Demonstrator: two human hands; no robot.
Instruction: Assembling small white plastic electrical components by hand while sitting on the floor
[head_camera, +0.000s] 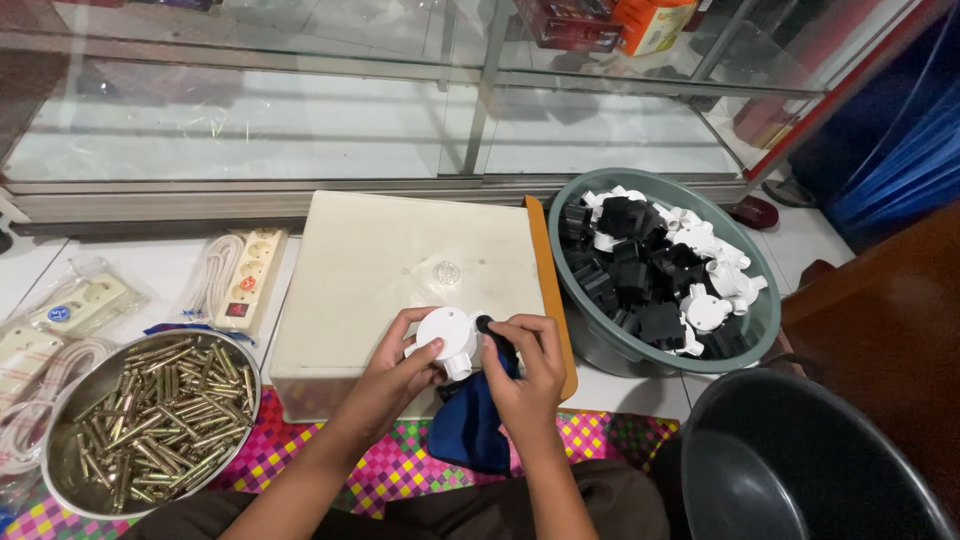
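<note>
- at the far left of the frame, packaged white power strips (70, 305) with coiled cords are seen on the floor.
- at lower left, a steel bowl (60, 395) full of brass-coloured screws is set on a chequered mat (400, 465).
- at centre, a white round junction box (450, 338) is gripped by the left hand (405, 365), fingers curled around its body, just above a cream box lid (400, 260).
- just right of it, a small black plug (487, 326) is pinched between the fingers of the right hand (525, 365) and pressed against the box's side port.
- a slip is judged possible: if the plug is pushed in tilted, it could jam or pop out and drop onto the blue cloth (470, 425) below.
- at upper right, a grey-green basin (765, 320) of black and white fittings is seen; at lower right, a dark bucket (720, 410).
</note>
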